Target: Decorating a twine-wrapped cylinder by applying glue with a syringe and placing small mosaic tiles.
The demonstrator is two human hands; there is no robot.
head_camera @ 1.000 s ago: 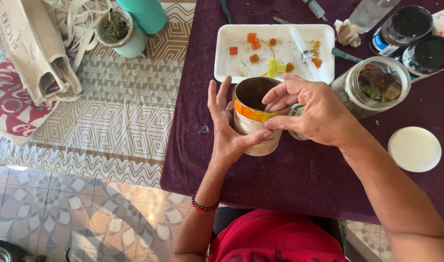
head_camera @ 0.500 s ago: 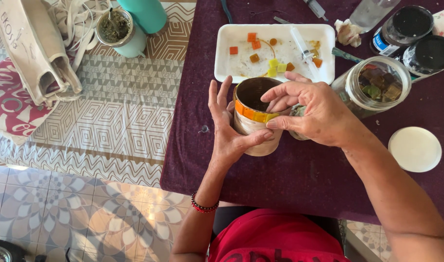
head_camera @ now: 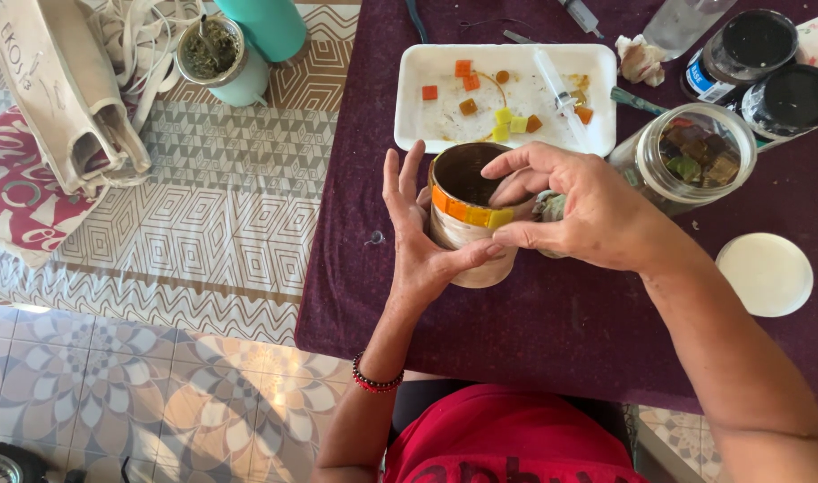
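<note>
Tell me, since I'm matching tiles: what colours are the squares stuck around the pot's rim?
Orange and yellow squares band the pot, seen in the head view.

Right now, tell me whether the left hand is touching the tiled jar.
Touching. The head view shows the left hand cupping the tiled jar, thumb pressed on its side.

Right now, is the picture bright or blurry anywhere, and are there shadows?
In the head view, daylight is bright and even; the white tray looks almost washed out. It is sharp in the middle, where the left hand and right hand hold the pot. Soft shadows fall on the purple cloth. Edges bend slightly.
</note>
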